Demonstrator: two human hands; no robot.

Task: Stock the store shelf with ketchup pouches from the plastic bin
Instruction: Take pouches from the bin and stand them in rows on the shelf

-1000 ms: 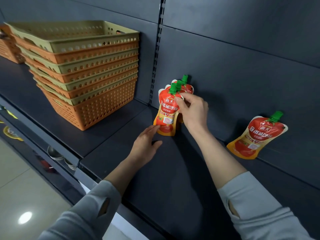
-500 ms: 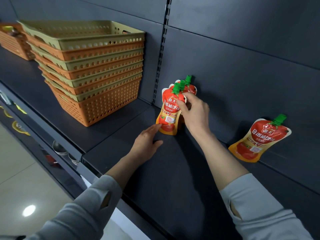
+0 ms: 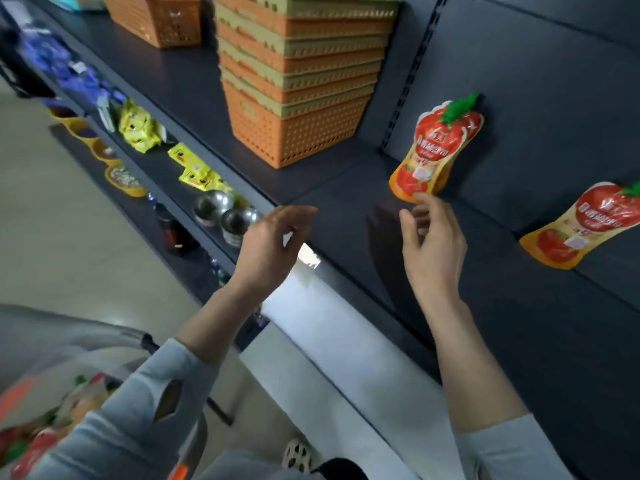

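Observation:
A group of red and yellow ketchup pouches (image 3: 433,150) with green caps leans against the back panel of the dark shelf (image 3: 346,209). Another ketchup pouch (image 3: 581,226) leans further right. My right hand (image 3: 433,247) hovers just below the group, fingers loosely spread and holding nothing. My left hand (image 3: 273,244) is over the shelf's front edge, relaxed and empty. At the bottom left, behind my left sleeve, the plastic bin (image 3: 31,386) shows blurred red pouches inside.
A stack of orange and beige baskets (image 3: 298,81) stands on the shelf left of the pouches, with another orange basket (image 3: 156,19) beyond. The lower shelf holds yellow packets (image 3: 138,128) and metal bowls (image 3: 225,213). A white price strip (image 3: 346,341) runs along the shelf's front edge.
My right hand has let go of the front pouch and drawn back. My left hand has lifted off the shelf toward me. The view has swung down and left, showing the bin.

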